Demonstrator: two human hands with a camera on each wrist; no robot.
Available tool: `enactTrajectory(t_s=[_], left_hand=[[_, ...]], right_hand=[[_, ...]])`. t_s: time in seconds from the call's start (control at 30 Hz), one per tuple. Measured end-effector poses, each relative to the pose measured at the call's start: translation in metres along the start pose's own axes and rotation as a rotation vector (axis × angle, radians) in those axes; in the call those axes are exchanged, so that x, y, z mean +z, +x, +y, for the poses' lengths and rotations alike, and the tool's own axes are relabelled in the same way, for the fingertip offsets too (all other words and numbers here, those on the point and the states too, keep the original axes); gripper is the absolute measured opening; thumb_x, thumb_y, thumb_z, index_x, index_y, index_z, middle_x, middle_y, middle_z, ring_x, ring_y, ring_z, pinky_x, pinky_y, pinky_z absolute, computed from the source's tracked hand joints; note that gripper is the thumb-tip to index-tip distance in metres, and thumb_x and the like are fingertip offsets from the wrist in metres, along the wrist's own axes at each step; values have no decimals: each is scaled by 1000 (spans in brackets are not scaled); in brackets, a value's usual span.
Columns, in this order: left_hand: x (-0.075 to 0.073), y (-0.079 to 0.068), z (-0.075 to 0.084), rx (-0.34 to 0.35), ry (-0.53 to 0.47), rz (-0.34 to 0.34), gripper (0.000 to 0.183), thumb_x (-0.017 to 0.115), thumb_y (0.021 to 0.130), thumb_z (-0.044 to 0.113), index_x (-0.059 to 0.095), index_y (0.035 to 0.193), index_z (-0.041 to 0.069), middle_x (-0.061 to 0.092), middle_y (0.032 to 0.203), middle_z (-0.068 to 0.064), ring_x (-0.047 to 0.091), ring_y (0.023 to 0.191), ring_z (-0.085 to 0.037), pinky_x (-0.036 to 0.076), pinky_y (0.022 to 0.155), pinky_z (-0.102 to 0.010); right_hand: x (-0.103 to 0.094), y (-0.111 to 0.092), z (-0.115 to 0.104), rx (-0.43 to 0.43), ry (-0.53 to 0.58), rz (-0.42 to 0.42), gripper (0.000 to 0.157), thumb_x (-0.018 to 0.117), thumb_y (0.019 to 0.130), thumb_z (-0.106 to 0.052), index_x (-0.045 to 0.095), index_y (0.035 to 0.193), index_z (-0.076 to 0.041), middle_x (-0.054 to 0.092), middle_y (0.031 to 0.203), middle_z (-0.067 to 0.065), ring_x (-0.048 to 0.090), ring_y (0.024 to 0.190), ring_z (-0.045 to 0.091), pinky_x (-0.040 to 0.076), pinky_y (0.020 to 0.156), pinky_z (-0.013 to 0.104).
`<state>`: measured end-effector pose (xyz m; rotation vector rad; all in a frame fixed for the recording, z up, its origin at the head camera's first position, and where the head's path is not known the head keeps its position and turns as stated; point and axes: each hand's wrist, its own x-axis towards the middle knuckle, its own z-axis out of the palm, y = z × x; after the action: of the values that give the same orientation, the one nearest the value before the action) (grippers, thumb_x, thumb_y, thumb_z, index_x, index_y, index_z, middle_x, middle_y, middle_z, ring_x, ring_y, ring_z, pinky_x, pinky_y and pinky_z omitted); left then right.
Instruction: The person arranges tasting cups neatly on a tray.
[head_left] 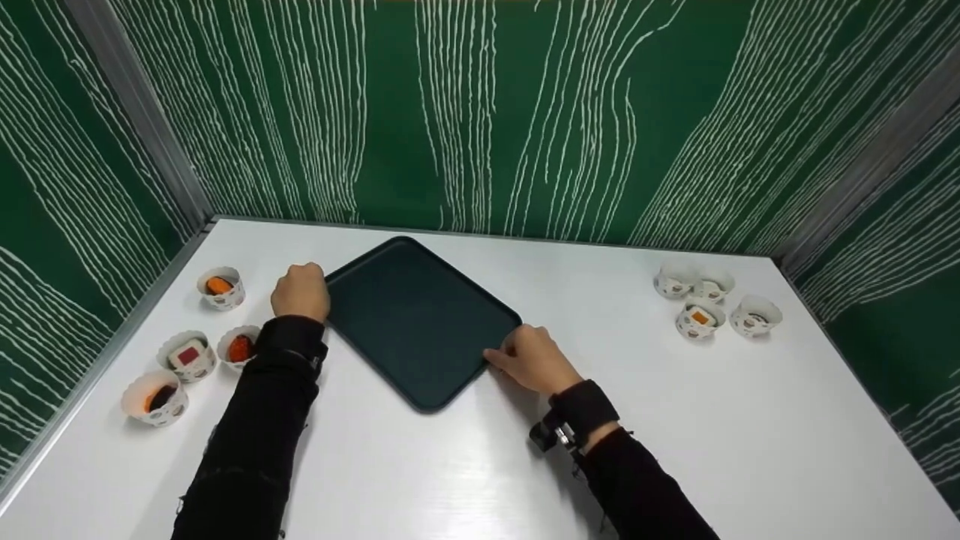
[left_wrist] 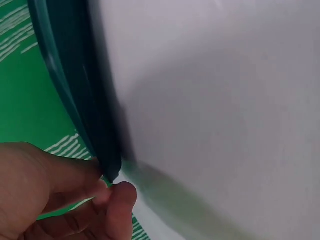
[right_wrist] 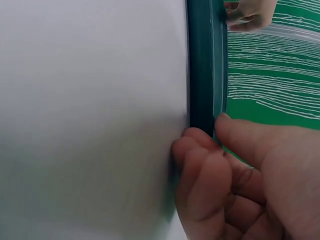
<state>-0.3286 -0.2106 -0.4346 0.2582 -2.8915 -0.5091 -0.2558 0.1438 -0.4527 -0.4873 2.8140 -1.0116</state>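
A dark green rectangular tray (head_left: pixel 424 322) lies turned at an angle on the white table, its corners pointing left, right, back and front. My left hand (head_left: pixel 301 291) holds its left corner; the left wrist view has thumb and fingers (left_wrist: pixel 120 207) at the end of the tray's edge (left_wrist: pixel 82 85). At the opposite corner my right hand (head_left: pixel 536 360) pinches the rim, thumb on the upper side and curled fingers (right_wrist: pixel 207 175) below, as the right wrist view shows. Some left fingers are hidden from the head view.
Left of the tray stand paper cups with sushi-like pieces: an orange-topped one (head_left: pixel 221 288), a red-topped one (head_left: pixel 240 348), a white-and-red one (head_left: pixel 187 355) and a dark one (head_left: pixel 155 397). Several more cups (head_left: pixel 700 318) cluster at the right. Green walls (head_left: pixel 510 150) with white lines surround the table.
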Motion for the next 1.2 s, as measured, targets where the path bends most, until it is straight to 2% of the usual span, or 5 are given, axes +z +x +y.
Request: enactTrajectory(t_s=[0.2, 0.37, 0.67, 1.07, 1.2], left_hand=[[5, 3, -3, 11, -28, -3, 29, 47, 104, -8, 72, 117, -17, 71, 118, -41, 74, 104, -54, 62, 87, -63], [9, 3, -3, 40, -34, 24, 29, 47, 103, -10, 73, 113, -19, 71, 114, -42, 74, 101, -54, 62, 87, -63], [8, -1, 5, 87, 6, 52, 29, 46, 106, -9, 73, 110, -20, 73, 109, -40, 75, 99, -52, 62, 87, -60], [9, -3, 10, 120, 23, 52, 29, 47, 106, -8, 73, 109, -20, 72, 107, -40, 74, 98, -53, 61, 87, -61], [9, -8, 17, 141, 31, 43, 28, 46, 105, -10, 73, 108, -20, 73, 106, -40, 75, 98, -53, 62, 87, -61]], right_hand=[[-1, 0, -1, 4, 1, -2, 46, 74, 103, -22, 66, 60, -8, 48, 51, -8, 43, 47, 8, 35, 50, 23], [-1, -3, -2, 13, 2, -3, 43, 74, 103, -22, 70, 62, -7, 52, 52, -7, 46, 47, 8, 37, 51, 23], [-4, -7, 2, 41, 12, 6, 46, 73, 103, -22, 67, 60, -7, 50, 50, -7, 45, 46, 9, 35, 50, 23], [-12, -14, 11, 85, 34, -14, 44, 74, 103, -22, 68, 61, -8, 51, 52, -6, 45, 47, 8, 36, 49, 23], [-19, -18, 19, 98, 39, -17, 44, 73, 103, -23, 69, 62, -8, 53, 53, -6, 46, 48, 9, 37, 50, 23]])
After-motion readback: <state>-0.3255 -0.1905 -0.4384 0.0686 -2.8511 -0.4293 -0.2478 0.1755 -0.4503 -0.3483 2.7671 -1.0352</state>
